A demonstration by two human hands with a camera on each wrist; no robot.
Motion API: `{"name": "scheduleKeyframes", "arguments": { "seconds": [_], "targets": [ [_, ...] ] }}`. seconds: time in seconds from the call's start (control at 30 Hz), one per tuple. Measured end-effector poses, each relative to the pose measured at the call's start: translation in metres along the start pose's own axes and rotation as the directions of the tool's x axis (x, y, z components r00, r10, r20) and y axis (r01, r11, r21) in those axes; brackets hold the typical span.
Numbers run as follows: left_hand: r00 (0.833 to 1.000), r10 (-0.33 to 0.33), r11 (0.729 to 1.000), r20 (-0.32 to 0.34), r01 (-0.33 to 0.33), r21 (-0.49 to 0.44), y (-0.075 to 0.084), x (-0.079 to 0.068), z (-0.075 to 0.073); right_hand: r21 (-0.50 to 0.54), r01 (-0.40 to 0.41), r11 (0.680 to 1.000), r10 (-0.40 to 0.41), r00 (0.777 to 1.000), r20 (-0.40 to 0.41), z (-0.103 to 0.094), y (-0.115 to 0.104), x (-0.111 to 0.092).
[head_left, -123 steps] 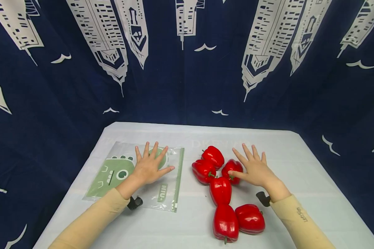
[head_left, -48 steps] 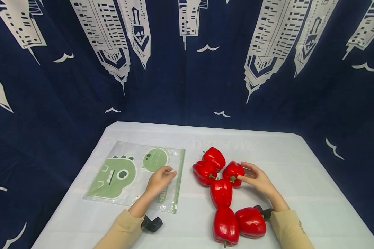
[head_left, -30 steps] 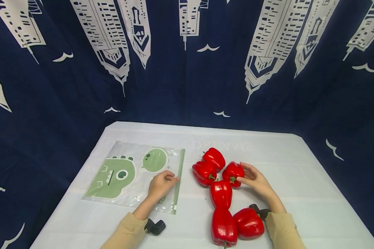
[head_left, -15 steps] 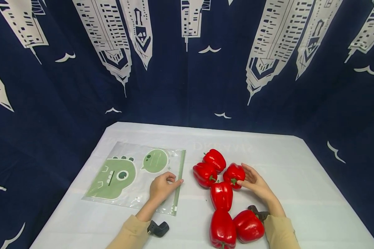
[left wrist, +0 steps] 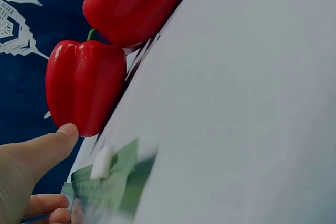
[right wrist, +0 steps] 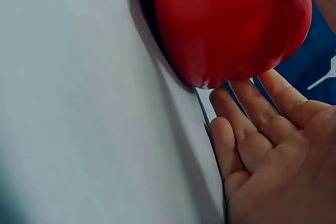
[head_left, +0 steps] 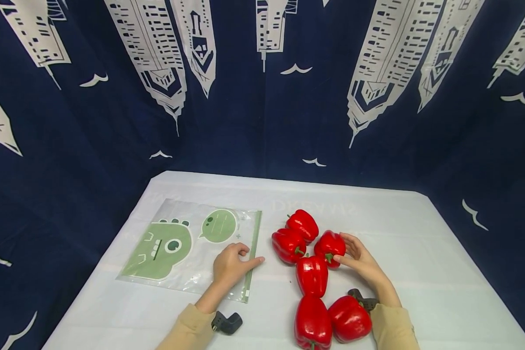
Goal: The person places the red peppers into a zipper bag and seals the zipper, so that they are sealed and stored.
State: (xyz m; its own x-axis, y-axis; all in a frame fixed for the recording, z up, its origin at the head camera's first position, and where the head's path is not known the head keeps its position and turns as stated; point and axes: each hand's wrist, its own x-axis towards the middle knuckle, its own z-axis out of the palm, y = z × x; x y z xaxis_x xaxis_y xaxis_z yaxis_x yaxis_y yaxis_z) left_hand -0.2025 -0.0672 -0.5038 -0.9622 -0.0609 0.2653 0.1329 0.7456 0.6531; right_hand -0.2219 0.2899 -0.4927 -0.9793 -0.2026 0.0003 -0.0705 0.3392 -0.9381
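My right hand (head_left: 362,262) holds a glossy red bell pepper (head_left: 329,244) from its right side, thumb near the green stem and forefinger behind. In the right wrist view the pepper (right wrist: 226,30) fills the top, with the other fingers relaxed below it. My left hand (head_left: 231,266) is over the right part of a clear zip bag (head_left: 197,262) printed with a green dinosaur. Its fingers are loosely curled and the thumb points right, past the bag's green zip strip (head_left: 256,233). In the left wrist view, the thumb overlaps a pepper (left wrist: 84,87) lying beyond the hand.
Several other red bell peppers lie close together at mid table, among them one at the back (head_left: 303,224) and one near the front (head_left: 351,318). A white cloth (head_left: 420,243) covers the table. Behind hangs a dark blue curtain (head_left: 262,126) with white buildings.
Both hands were spread flat at first, then drew in; the right came to the pepper. Lately the left hand has shifted right and its thumb has stretched out. The bag and peppers stay put.
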Motion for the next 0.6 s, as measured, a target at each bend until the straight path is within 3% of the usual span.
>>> {"name": "scheduleKeyframes", "arguments": {
  "seconds": [0.27, 0.6],
  "targets": [
    [0.999, 0.036, 0.999, -0.015, -0.035, 0.036, 0.0018, -0.0020, 0.0014, 0.002, -0.012, 1.000, 0.012, 1.000, -0.012, -0.0003, -0.0003, -0.0001],
    [0.988, 0.139, 0.989, -0.062, -0.135, 0.061, -0.0007, -0.0054, 0.0010, 0.009, -0.040, 0.999, 0.041, 0.999, -0.028, 0.0006, -0.0028, -0.0034]
  ]
}}
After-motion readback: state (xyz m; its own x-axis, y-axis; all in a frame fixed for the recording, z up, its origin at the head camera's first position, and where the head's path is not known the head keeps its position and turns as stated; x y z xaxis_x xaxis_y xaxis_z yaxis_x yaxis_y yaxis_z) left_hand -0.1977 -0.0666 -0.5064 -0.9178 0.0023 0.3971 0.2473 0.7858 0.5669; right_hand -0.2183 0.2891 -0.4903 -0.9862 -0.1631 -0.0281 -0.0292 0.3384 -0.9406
